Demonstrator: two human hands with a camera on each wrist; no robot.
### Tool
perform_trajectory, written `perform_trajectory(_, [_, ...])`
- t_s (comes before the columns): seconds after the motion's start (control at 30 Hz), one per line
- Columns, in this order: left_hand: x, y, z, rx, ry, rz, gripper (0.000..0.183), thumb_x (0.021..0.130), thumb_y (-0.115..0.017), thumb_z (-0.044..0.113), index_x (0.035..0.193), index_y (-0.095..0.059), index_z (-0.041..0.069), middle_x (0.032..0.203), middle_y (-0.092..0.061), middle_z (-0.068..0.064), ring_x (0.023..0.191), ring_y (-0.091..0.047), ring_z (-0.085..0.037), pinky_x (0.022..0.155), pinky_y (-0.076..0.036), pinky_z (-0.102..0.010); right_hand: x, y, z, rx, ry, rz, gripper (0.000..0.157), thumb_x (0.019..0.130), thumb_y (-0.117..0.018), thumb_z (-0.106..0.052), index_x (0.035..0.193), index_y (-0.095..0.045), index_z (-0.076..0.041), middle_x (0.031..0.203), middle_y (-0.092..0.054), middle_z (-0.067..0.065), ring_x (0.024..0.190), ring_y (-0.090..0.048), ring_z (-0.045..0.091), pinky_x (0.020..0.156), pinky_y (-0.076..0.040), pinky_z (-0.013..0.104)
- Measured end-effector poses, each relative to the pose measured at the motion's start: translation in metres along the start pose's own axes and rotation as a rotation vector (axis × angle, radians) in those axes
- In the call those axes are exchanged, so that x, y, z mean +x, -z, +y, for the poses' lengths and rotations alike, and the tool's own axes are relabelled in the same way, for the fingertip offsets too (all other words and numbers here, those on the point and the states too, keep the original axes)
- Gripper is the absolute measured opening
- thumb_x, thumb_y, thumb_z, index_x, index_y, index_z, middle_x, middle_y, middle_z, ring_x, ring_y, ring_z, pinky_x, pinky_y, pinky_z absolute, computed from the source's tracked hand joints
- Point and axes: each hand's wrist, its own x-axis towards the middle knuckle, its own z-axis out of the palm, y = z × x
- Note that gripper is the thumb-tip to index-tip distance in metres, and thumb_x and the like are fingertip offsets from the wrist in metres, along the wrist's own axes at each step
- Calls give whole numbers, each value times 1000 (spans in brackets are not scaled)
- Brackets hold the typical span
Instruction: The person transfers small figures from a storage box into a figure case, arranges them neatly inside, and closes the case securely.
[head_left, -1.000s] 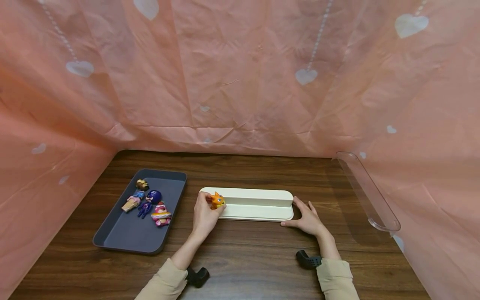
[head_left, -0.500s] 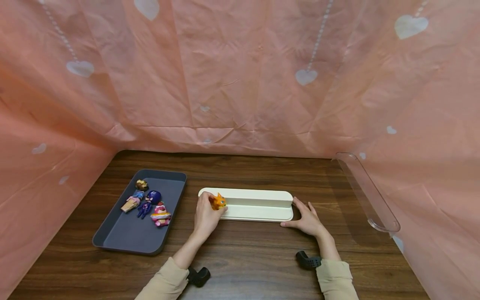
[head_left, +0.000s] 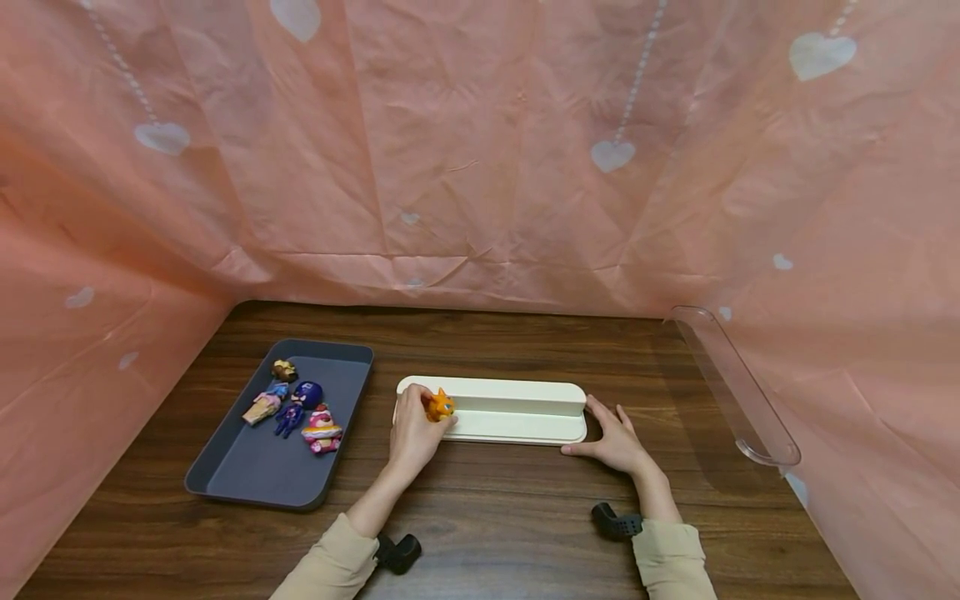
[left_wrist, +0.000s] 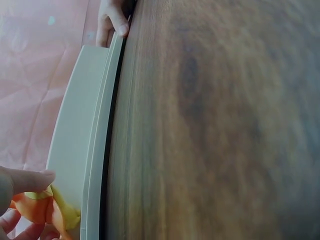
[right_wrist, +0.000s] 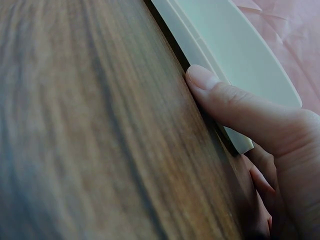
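An orange toy figurine point(head_left: 442, 406) with pointed ears and a yellow front is pinched between the thumb and fingers of my left hand point(head_left: 415, 427). It stands at the left end of a long white two-step display stand point(head_left: 517, 426), on the lower step. In the left wrist view, the thumb lies across the top of the figurine point(left_wrist: 40, 207), and the fingers are partly hidden behind it. My right hand point(head_left: 617, 437) grips the stand's right end. Its thumb point(right_wrist: 225, 97) presses along the front edge, while the other fingers wrap around the end.
A dark grey tray point(head_left: 255, 475) at the left holds several small figurines, among them a pink bear point(head_left: 322, 431) and a purple-blue figure point(head_left: 298, 404). A long clear plastic cover point(head_left: 731, 375) lies at the right edge of the wooden table. Pink curtain point(head_left: 480, 167) hangs behind.
My left hand has shifted the orange figurine slightly to the right and turned it a little on the stand. The right hand has stayed at the stand's right end.
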Motion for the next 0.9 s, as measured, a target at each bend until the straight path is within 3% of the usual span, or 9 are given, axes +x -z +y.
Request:
perform_trajectory(0.3, [-1, 2, 1, -4, -15, -13, 49, 62, -84, 17, 93, -47, 7, 89, -50, -7, 88, -49, -23, 69, -43, -36, -1, 0, -1, -3, -8, -1, 102, 65, -76, -51, 142, -28, -4, 147, -22, 25, 134, -14, 45, 107, 2, 55])
perform_trajectory(0.6, [-2, 5, 4, -22, 18, -27, 53, 61, -84, 20, 95, -46, 7, 91, -50, -9, 90, -49, -24, 70, -43, -36, 0, 1, -1, -16, 5, 1, 102, 65, -76, -50, 142, -28, -4, 146, -23, 25, 133, -19, 44, 108, 2, 53])
perform_trajectory(0.9, [-2, 19, 10, -31, 26, -58, 57, 62, -84, 25, 99, -44, 7, 98, -49, -12, 94, -46, -26, 70, -41, -35, 1, 1, 0, 1, -1, -6, 103, 64, -76, -51, 142, -28, -4, 146, -23, 24, 133, -17, 45, 107, 2, 54])
